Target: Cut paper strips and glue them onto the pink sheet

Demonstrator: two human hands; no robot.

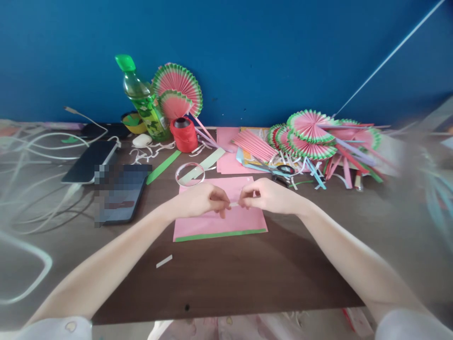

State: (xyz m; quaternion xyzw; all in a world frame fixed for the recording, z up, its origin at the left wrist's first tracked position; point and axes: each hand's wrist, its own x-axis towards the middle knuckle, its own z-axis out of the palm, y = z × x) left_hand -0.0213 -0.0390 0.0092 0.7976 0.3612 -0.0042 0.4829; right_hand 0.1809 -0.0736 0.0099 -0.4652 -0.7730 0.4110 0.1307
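Note:
My left hand (212, 198) and my right hand (256, 196) pinch the two ends of a small white strip (234, 204). They hold it just above a pink paper sheet (244, 222) on the dark table. A green paper strip (219, 235) runs along the sheet's near edge. At the sheet's far left corner lies a roll of clear tape (178, 178), partly over a pale green strip (212, 159). A loose white piece (164, 261) rests on the table left of the sheet.
Watermelon-patterned paper fans (311, 134) pile up at the right, with scissors (279, 169) before them. Behind on the left stand a green bottle (148, 108) and a red thread spool (184, 135). A phone (129, 193) and white cables (46, 141) lie left.

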